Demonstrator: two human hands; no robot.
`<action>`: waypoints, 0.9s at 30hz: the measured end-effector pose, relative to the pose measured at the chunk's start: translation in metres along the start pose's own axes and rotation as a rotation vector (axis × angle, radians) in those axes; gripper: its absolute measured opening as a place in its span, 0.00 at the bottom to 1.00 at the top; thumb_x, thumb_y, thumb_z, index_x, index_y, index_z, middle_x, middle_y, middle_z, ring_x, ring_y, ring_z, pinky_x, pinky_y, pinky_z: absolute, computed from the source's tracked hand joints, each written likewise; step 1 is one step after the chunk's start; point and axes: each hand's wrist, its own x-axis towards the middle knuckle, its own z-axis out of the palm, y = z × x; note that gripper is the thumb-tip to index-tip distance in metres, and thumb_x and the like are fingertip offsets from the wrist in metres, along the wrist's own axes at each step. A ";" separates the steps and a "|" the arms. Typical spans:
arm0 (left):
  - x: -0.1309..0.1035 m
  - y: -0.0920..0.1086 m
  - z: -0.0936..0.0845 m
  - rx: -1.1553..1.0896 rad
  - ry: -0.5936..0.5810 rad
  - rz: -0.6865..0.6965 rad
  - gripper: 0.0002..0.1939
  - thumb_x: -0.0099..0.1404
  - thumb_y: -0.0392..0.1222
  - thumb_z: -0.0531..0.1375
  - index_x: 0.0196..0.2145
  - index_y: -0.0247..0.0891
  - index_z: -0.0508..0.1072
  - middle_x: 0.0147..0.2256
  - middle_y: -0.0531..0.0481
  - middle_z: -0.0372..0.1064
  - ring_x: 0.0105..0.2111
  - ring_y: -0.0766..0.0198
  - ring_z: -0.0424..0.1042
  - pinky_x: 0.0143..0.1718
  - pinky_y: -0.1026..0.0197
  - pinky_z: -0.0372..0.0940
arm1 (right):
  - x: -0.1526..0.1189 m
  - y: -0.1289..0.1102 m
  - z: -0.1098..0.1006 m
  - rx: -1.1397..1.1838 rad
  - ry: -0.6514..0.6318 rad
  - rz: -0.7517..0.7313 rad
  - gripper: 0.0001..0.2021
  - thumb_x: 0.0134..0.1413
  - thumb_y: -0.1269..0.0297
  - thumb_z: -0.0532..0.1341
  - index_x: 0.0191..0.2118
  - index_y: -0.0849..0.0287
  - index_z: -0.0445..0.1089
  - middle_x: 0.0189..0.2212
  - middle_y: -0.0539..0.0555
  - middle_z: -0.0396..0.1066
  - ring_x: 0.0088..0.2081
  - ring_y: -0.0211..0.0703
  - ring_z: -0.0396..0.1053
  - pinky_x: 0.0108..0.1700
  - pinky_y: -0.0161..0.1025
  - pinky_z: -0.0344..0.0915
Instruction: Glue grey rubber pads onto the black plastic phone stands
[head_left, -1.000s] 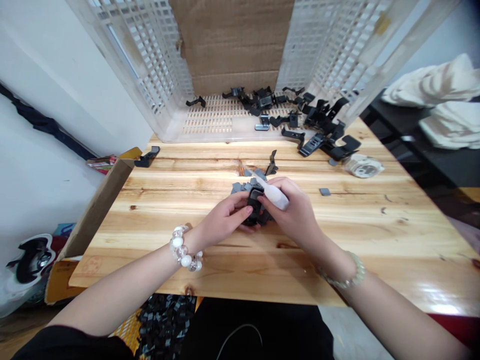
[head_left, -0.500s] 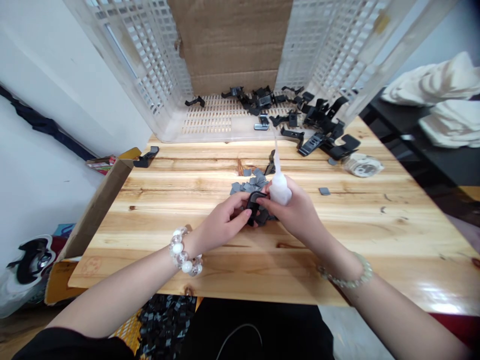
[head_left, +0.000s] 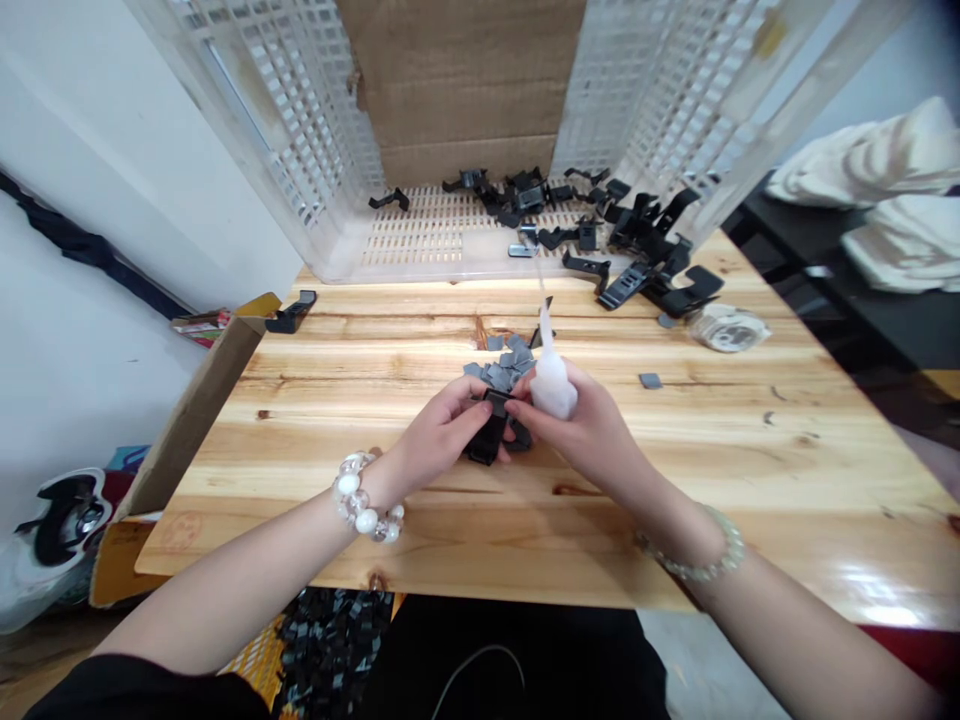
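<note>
Between thumb and fingers, my left hand (head_left: pixel 442 430) grips a black plastic clip-like part (head_left: pixel 489 432) low over the table. My right hand (head_left: pixel 581 410) is closed around a small white squeeze bottle (head_left: pixel 553 385) whose long thin nozzle points up and away. The right thumb and fingertips also touch the upper right edge of the black part. Just beyond the hands lies a loose heap of small grey square pads (head_left: pixel 504 372). Another black part (head_left: pixel 541 330) is partly hidden behind the bottle.
A white plastic crate (head_left: pixel 420 268) lies open toward me, with several black parts (head_left: pixel 529 195) spilling onto the wooden table (head_left: pixel 315 440). A tape roll (head_left: pixel 727 328) and a lone grey pad (head_left: pixel 650 381) are at right. A black part (head_left: pixel 292 312) sits at the left edge.
The black part has been turned so its broad flat face shows, and it sits slightly further left and lower. The bottle has tilted a little to the left with my right hand.
</note>
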 end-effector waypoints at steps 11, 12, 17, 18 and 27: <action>0.002 0.006 -0.001 -0.154 0.078 -0.136 0.07 0.65 0.36 0.52 0.40 0.35 0.67 0.29 0.48 0.72 0.25 0.62 0.74 0.29 0.58 0.71 | 0.006 0.004 -0.008 0.117 0.099 0.006 0.11 0.51 0.60 0.65 0.32 0.57 0.62 0.26 0.48 0.64 0.21 0.34 0.61 0.25 0.36 0.59; 0.002 0.006 -0.001 -0.175 0.080 -0.141 0.07 0.64 0.36 0.52 0.40 0.35 0.67 0.29 0.48 0.72 0.25 0.62 0.74 0.30 0.57 0.72 | 0.006 0.005 -0.007 0.105 0.092 0.004 0.10 0.51 0.60 0.64 0.32 0.57 0.62 0.26 0.48 0.64 0.22 0.34 0.61 0.25 0.36 0.59; 0.003 0.003 -0.004 -0.232 0.080 -0.143 0.08 0.64 0.36 0.53 0.40 0.35 0.68 0.30 0.48 0.72 0.26 0.63 0.74 0.30 0.56 0.73 | 0.005 0.005 -0.005 0.074 0.082 -0.001 0.10 0.52 0.60 0.64 0.32 0.57 0.62 0.26 0.47 0.64 0.22 0.33 0.61 0.25 0.36 0.59; 0.003 0.003 -0.005 -0.231 0.080 -0.141 0.08 0.65 0.37 0.53 0.40 0.35 0.68 0.30 0.48 0.72 0.26 0.63 0.74 0.30 0.56 0.73 | 0.005 0.005 -0.006 0.073 0.082 0.000 0.10 0.52 0.60 0.64 0.32 0.57 0.62 0.26 0.47 0.64 0.22 0.33 0.61 0.25 0.36 0.59; 0.002 0.005 -0.005 -0.217 0.094 -0.135 0.08 0.64 0.42 0.60 0.39 0.35 0.69 0.30 0.51 0.71 0.25 0.65 0.72 0.29 0.58 0.72 | 0.005 0.006 -0.007 0.029 0.079 -0.010 0.09 0.53 0.60 0.63 0.33 0.57 0.63 0.24 0.47 0.63 0.22 0.33 0.61 0.25 0.36 0.58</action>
